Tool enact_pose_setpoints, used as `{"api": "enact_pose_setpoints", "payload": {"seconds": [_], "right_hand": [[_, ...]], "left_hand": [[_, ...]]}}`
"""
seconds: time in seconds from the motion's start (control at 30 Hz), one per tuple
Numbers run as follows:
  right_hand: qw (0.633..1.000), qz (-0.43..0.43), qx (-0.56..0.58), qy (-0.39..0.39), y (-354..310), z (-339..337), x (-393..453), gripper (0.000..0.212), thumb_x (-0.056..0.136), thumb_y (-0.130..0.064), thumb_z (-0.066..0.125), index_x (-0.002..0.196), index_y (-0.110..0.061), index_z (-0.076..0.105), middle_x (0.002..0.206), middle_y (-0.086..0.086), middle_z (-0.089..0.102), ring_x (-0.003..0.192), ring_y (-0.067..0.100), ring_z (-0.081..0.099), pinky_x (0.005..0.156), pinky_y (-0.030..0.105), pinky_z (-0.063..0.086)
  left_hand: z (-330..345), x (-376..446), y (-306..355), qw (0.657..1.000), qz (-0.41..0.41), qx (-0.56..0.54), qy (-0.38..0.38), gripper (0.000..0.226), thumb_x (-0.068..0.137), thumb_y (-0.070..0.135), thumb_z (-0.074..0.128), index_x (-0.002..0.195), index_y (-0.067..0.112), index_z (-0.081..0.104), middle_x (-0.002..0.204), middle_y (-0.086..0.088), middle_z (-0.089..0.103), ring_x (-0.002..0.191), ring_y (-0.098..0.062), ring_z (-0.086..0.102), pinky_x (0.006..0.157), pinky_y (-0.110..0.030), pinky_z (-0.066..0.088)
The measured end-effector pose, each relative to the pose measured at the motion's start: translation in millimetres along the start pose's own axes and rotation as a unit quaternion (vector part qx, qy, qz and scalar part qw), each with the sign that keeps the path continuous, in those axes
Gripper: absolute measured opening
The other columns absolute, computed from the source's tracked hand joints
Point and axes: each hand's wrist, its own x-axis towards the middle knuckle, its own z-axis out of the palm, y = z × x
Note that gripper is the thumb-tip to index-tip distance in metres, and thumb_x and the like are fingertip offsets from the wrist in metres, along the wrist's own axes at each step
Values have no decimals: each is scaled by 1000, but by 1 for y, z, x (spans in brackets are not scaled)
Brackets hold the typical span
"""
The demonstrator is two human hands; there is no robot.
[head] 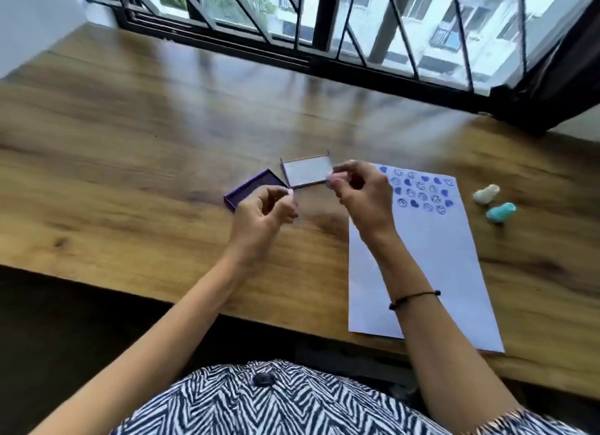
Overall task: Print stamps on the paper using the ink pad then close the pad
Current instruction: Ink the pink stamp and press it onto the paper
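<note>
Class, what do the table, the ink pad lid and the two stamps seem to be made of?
Table: wood or wood-look laminate, grain visible, slight sheen. Ink pad lid: likely clear plastic, purple-edged. Stamps, white and teal: probably matte plastic or rubber; too blurred to tell.

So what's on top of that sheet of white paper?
The paper carries rows of blue heart and smiley prints at its far end. The right hand and forearm reach across its left side, hiding whatever lies beneath. The two stamps sit beside it on the table.

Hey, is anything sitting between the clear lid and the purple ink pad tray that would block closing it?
Nothing visible does. The clear rectangular lid lies beside the purple ink pad tray on bare wooden table. Only the left hand hovers over the tray's near corner.
</note>
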Motion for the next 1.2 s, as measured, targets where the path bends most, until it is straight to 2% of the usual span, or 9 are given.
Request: {"api": "enact_pose_setpoints", "payload": {"seconds": [0.1, 0.17, 0.23, 0.33, 0.47, 0.63, 0.83, 0.97, 1.2], "right_hand": [[998, 49, -36, 15, 25, -41, 6, 9, 76, -9, 67, 85, -9, 67, 75, 10, 66, 70, 21, 60, 78, 47, 55], [993, 42, -110, 0, 34, -50, 8, 11, 76, -11, 67, 87, -9, 67, 80, 13, 69, 73, 20, 60, 75, 35, 53], [985, 17, -172, -18, 37, -51, 11, 13, 76, -12, 66, 88, -9, 68, 87, 15, 71, 80, 21, 60, 74, 27, 45], [972, -21, -229, -54, 35, -51, 17, 14, 77, -8, 64, 90, -5, 67, 92, 17, 69, 92, 29, 60, 78, 30, 41], [955, -56, -278, -88, 35, -47, 19, 14, 77, -7, 62, 90, -3, 66, 94, 20, 66, 93, 32, 57, 80, 31, 38], [943, -71, -310, -95, 34, -45, 20, 15, 79, -11, 60, 92, -5, 66, 97, 18, 64, 95, 33, 57, 81, 37, 44], [910, -110, -386, -101, 36, -36, 22, 14, 83, -16, 56, 93, -7, 61, 98, 15, 62, 91, 36, 58, 72, 37, 44], [881, -144, -434, -123, 37, -30, 26, 9, 84, -10, 51, 88, -5, 58, 92, 17, 59, 82, 38, 59, 62, 35, 38], [871, -171, -438, -142, 36, -31, 29, 4, 84, -8, 50, 83, -6, 54, 79, 14, 50, 70, 33, 53, 58, 34, 32]], "left_hand": [[44, -11, -6, 981, -16, 94, -167, 8, 73, 32, 62, 79, 27, 62, 85, -7, 72, 80, -20, 68, 78, -37, 54], [64, -16, -9, 971, -46, 93, -215, 7, 73, 34, 63, 78, 28, 63, 96, -14, 72, 92, -28, 67, 87, -46, 52], [73, -18, -11, 971, -89, 58, -212, 6, 75, 31, 63, 76, 26, 65, 97, -15, 71, 95, -31, 66, 93, -53, 49], [76, -15, -12, 971, -136, 11, -196, 8, 76, 27, 63, 72, 22, 67, 87, -10, 71, 90, -27, 64, 95, -57, 46], [76, -15, -12, 973, -126, 28, -191, 9, 73, 31, 64, 70, 23, 68, 88, -9, 73, 92, -26, 67, 95, -51, 49], [76, -15, -15, 973, -111, 46, -195, 12, 71, 36, 64, 72, 25, 67, 82, -2, 73, 89, -21, 68, 94, -48, 50], [76, -15, -13, 974, -104, 65, -190, 18, 75, 33, 62, 78, 17, 67, 88, -12, 73, 93, -30, 66, 94, -53, 48], [76, -15, -13, 973, -100, 77, -193, 22, 77, 31, 61, 83, 11, 67, 90, -16, 72, 86, -25, 66, 91, -50, 50], [76, -15, -14, 972, -95, 99, -191, 20, 77, 34, 61, 83, 15, 66, 90, -13, 72, 90, -27, 66, 89, -48, 51]]}}
